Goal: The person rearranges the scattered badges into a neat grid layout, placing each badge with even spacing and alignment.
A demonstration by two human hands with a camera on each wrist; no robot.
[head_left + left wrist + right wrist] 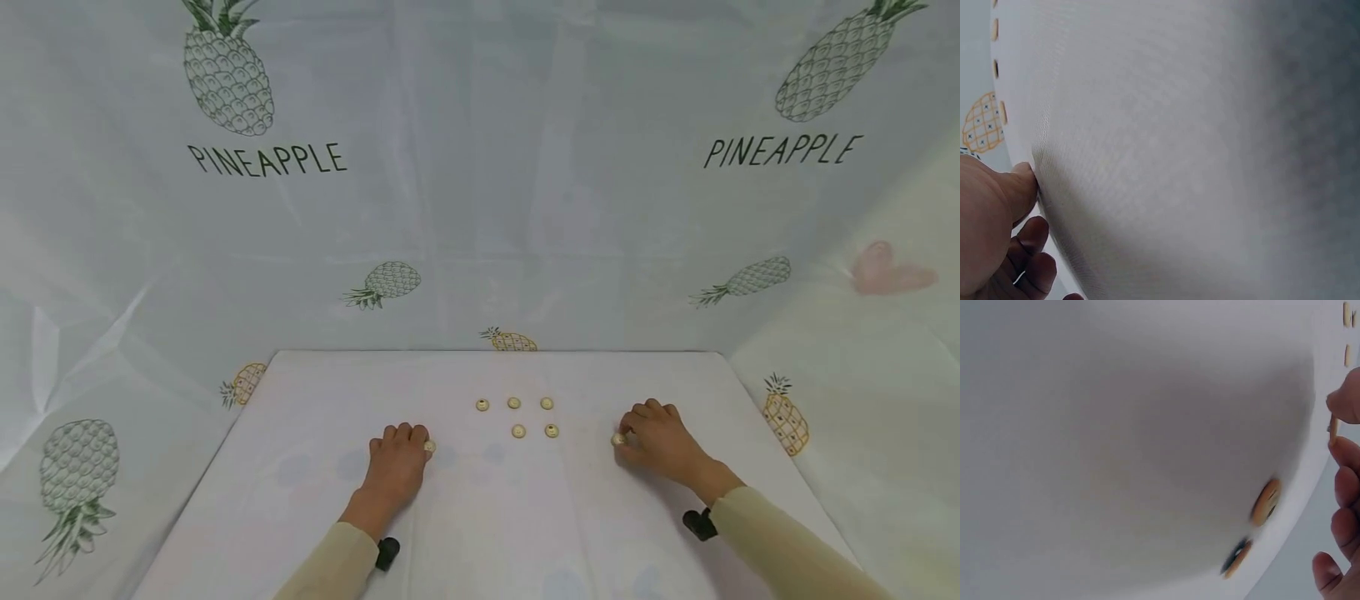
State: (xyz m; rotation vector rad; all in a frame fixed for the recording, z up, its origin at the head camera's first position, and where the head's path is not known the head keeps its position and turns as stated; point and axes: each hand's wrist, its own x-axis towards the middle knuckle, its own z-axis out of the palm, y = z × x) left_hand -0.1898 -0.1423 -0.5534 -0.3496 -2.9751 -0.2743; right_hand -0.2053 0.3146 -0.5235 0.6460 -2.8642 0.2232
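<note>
Small pale wooden discs lie on the white tabletop. My left hand point(401, 462) rests low on the cloth with fingers curled and holds one disc point(430, 447) at its thumb side. In the left wrist view the thumb point(1021, 187) presses near the cloth and hides that disc. To the right, my right hand point(660, 442) pinches another disc point(618, 438) between thumb and finger. The right wrist view shows this pinched disc point(1334, 429) standing nearly edge-on. Two further discs, one with dark marks point(1266, 501) and one dark on one side point(1237, 557), lie near that hand.
Between the hands several discs form two short rows, including a back-left one point(482, 405) and a front-right one point(552, 431). The table point(480, 533) ends at a straight back edge against a pineapple-print curtain point(480, 208). Black wrist cameras point(387, 553) hang below the sleeves.
</note>
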